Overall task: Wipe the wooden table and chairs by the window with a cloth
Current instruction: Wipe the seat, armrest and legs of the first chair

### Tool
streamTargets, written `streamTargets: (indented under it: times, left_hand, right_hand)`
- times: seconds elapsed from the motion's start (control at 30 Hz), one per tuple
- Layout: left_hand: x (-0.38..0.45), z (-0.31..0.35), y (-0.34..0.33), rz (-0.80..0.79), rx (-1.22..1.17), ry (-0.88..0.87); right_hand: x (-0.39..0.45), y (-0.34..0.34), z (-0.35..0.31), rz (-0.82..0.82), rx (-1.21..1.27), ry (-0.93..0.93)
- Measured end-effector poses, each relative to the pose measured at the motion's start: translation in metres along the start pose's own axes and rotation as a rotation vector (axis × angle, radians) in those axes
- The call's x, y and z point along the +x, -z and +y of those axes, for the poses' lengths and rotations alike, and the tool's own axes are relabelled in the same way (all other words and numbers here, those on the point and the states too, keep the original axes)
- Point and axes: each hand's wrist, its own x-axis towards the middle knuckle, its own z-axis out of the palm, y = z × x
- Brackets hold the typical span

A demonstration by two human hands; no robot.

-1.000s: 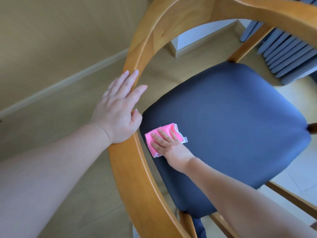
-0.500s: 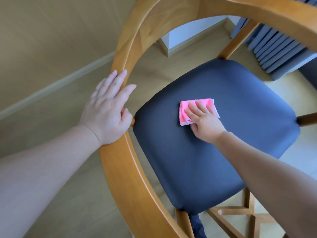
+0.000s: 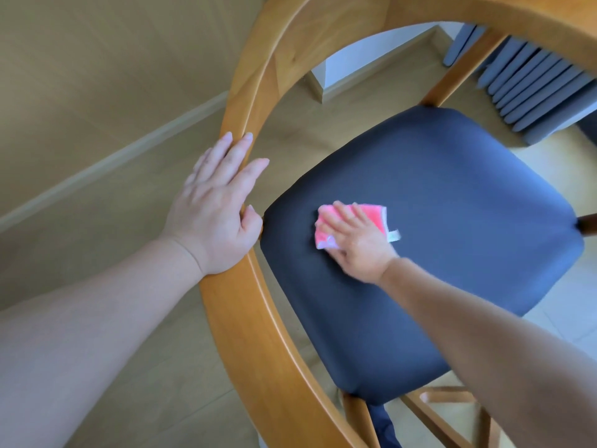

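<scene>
A wooden chair with a curved backrest rail (image 3: 248,318) and a dark blue padded seat (image 3: 452,221) fills the view from above. My left hand (image 3: 219,208) lies flat on the rail, fingers straight, thumb on the rail's inner edge. My right hand (image 3: 358,237) presses a folded pink cloth (image 3: 368,215) flat onto the left part of the seat, fingers spread over it. A white label sticks out at the cloth's right edge. The hand covers most of the cloth.
Light wood floor (image 3: 97,156) with a pale skirting strip lies to the left. Grey-blue curtain folds (image 3: 533,92) hang at the upper right behind the chair. Chair legs and stretchers (image 3: 445,415) show below the seat.
My right hand slid the cloth from the seat's left edge toward the middle, then back left. My left hand has stayed on the rail.
</scene>
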Motion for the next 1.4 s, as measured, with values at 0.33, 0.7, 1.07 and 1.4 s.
streamTargets:
  times: [0.33,0.7,1.07,1.4]
  left_hand:
    - [0.0,0.002,0.0,-0.009,0.017,0.004]
    - [-0.04,0.032,-0.002,-0.044,0.065,-0.068]
    - [-0.085,0.067,-0.014,-0.061,0.113,-0.024]
    - [-0.083,0.07,-0.014,-0.092,0.133,-0.025]
  right_hand:
    - [-0.04,-0.037,-0.074,-0.156,-0.055,0.24]
    - [-0.086,-0.027,-0.071,-0.201,-0.085,0.182]
    - [-0.101,-0.035,-0.075,-0.087,-0.161,0.252]
    - [-0.086,-0.004,0.014,0.038,-0.187,0.076]
